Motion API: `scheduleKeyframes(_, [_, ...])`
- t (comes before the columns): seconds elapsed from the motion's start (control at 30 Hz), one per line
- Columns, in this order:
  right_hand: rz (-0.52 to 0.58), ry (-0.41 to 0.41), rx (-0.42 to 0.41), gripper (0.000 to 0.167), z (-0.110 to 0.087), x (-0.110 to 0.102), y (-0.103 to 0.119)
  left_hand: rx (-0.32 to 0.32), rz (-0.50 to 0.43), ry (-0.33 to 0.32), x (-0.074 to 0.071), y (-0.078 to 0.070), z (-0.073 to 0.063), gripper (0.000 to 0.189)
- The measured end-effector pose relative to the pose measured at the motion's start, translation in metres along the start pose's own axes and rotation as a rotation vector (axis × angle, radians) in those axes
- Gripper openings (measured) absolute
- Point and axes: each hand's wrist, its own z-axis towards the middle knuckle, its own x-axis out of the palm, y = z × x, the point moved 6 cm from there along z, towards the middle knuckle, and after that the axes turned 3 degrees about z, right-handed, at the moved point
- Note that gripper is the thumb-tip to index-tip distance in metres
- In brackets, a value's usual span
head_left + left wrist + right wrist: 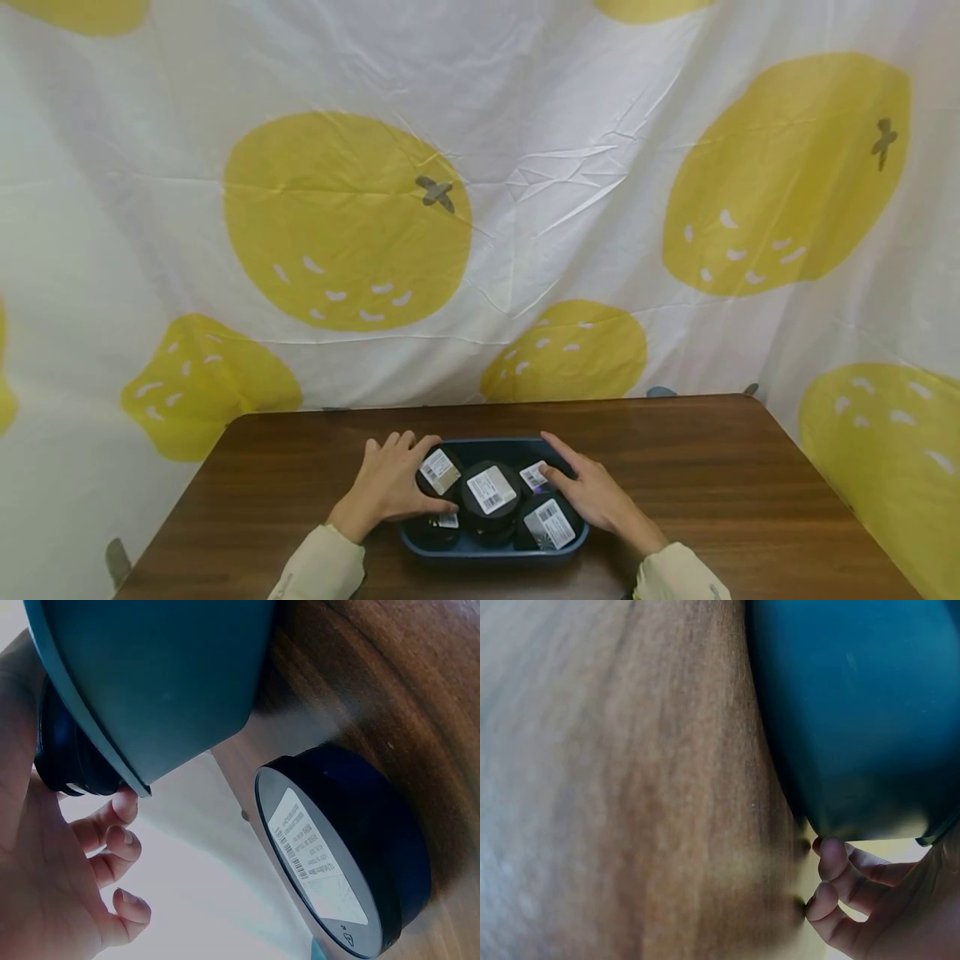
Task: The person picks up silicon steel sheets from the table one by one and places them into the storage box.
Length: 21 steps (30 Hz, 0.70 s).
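Observation:
A blue oblong tray (491, 553) holds several round black tubs, most showing white barcode labels. One tub (491, 492) stands higher than the rest in the middle. My left hand (390, 477) spans a labelled tub (438, 472) at the tray's back left, thumb in front and fingers behind. In the left wrist view that tub (64, 750) shows between the palm and the tray's rim. At the right end my right hand (592, 493) holds the tray, thumb inside over a tub's label (534, 475). Its fingers (832, 859) curl against the outer wall in the right wrist view.
Another labelled black tub (352, 855) sits on the table outside the tray in the left wrist view. The brown wooden table (750, 500) extends to both sides. A white curtain with yellow fruit prints (345, 221) hangs behind its far edge.

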Motion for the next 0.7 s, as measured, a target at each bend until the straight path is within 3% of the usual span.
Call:
scheduleKeyframes(0.4, [0.0, -0.006, 0.0, 0.055, -0.0007, -0.0001, 0.0001, 0.014, 0.021, -0.032, -0.0007, -0.0014, -0.0016, 0.097])
scheduleKeyframes(0.7, [0.006, -0.004, 0.014, 0.057, 0.0008, 0.0015, -0.0016, 0.0, 0.023, -0.003, -0.0017, -0.0004, -0.0012, 0.099])
